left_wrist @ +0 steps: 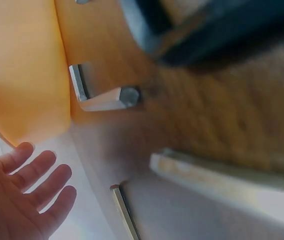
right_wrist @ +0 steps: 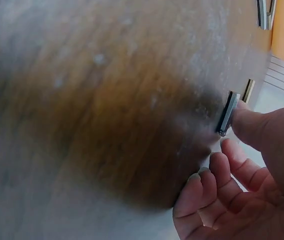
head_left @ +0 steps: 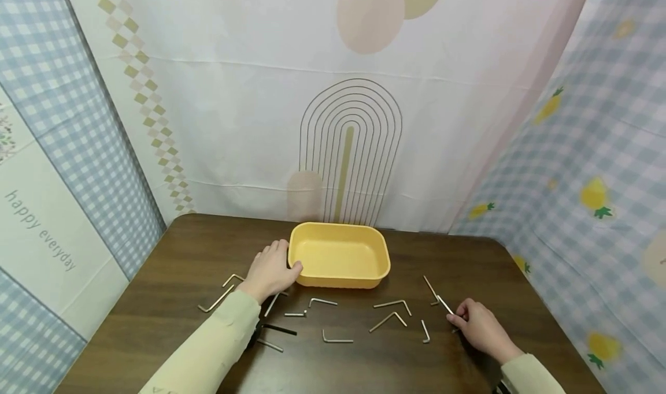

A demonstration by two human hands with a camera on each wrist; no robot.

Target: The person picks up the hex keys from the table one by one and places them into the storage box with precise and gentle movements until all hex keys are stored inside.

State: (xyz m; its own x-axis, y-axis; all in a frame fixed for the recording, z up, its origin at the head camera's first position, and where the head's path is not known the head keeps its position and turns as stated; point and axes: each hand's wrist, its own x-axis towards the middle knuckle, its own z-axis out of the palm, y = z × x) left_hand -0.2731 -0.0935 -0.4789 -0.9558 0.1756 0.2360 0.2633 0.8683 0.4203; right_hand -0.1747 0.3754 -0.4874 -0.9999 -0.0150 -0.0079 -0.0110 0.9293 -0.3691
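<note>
At the right side of a dark wooden table (head_left: 385, 359), a person's right hand (head_left: 481, 327) pinches a silvery hex key (head_left: 445, 305) between thumb and fingers, the remaining fingers curled in below. The key's long axis runs on a diagonal, its visible tip pointing away from the person and to the left; its other end disappears into the grip, so which way that end turns cannot be told. Just beyond lies a gold-toned key (head_left: 430, 289), on nearly the same slant, its short leg close to the silvery tip.

Across the table, the left hand (head_left: 270, 268) rests at the left end of a yellow bin (head_left: 338, 282), thumb at the rim and fingers straight and slightly spread outside the wall. The bin's long axis runs left to right.

Handling the piece well likely calls for a firm pinch on the shaft and a straight lift, so that the tip clears its gold neighbor without dragging it along. A light left hand should be enough to steady the bin; a hard push could slide it. Whether the silvery key touches the table at this moment, the 3 views do not settle.
</note>
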